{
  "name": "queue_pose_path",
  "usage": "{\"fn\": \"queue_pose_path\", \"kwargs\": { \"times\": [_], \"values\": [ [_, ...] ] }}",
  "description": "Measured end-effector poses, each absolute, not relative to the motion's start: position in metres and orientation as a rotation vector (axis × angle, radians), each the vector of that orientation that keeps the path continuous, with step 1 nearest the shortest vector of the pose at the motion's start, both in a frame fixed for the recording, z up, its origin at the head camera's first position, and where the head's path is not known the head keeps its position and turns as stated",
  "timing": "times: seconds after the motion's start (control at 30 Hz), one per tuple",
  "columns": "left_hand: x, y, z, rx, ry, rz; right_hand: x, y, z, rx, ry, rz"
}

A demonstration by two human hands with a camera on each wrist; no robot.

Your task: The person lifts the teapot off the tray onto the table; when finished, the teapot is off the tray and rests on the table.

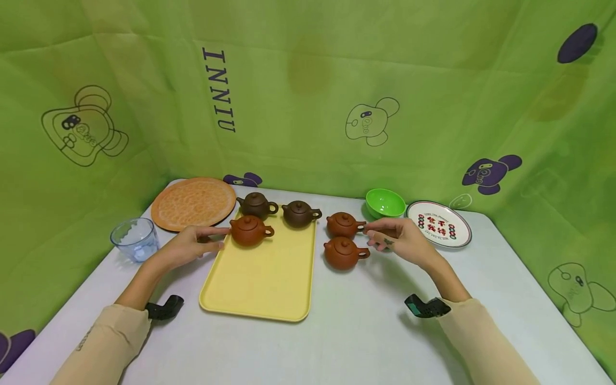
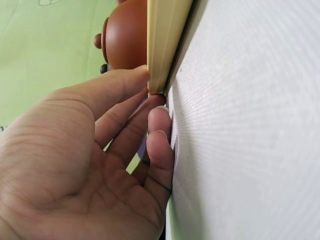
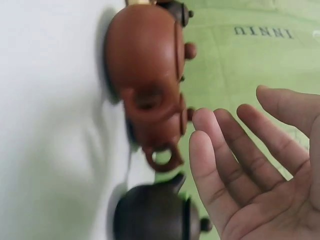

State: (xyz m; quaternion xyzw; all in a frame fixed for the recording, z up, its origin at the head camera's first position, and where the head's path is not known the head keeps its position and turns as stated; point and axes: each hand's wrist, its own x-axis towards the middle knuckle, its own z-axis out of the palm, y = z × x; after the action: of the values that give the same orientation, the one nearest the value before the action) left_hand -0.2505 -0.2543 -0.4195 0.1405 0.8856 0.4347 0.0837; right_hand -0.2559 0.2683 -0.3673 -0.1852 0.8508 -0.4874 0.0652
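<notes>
My left hand (image 1: 187, 249) is at the left edge of a yellow tray (image 1: 262, 283), fairly straight fingers touching its rim. On the tray stand a reddish-brown teapot (image 1: 248, 233) and two dark brown teapots, one at the back left (image 1: 256, 206), one at the back right (image 1: 298, 215). Right of the tray, two more reddish-brown teapots, a rear one (image 1: 343, 225) and a front one (image 1: 343, 255), sit on the table. My right hand (image 1: 404, 239) hovers beside their handles, fingers loosely bent and holding nothing. A dark teapot (image 3: 152, 215) near it shows in the right wrist view; the hand mostly hides it from the head view.
An orange round board (image 1: 193, 203) and a clear bluish glass bowl (image 1: 136, 240) stand at the left. At the back right are a green bowl (image 1: 385, 203) and a white oval plate (image 1: 439, 224) with red lettering. Green printed cloth (image 1: 298, 160) walls the table's back and sides.
</notes>
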Motion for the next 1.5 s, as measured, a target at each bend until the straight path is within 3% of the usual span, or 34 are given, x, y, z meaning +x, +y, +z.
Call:
{"fn": "queue_pose_path", "kwargs": {
  "times": [0.73, 1.5],
  "values": [
    [-0.25, -0.256, -0.42, 0.4, 2.636, 1.304, -0.273, 0.157, -0.358, -0.768, 2.442, -1.5],
    [-0.251, -0.255, -0.421, 0.412, 2.65, 1.311, -0.289, 0.066, -0.383, -0.815, 2.543, -1.338]
  ]
}}
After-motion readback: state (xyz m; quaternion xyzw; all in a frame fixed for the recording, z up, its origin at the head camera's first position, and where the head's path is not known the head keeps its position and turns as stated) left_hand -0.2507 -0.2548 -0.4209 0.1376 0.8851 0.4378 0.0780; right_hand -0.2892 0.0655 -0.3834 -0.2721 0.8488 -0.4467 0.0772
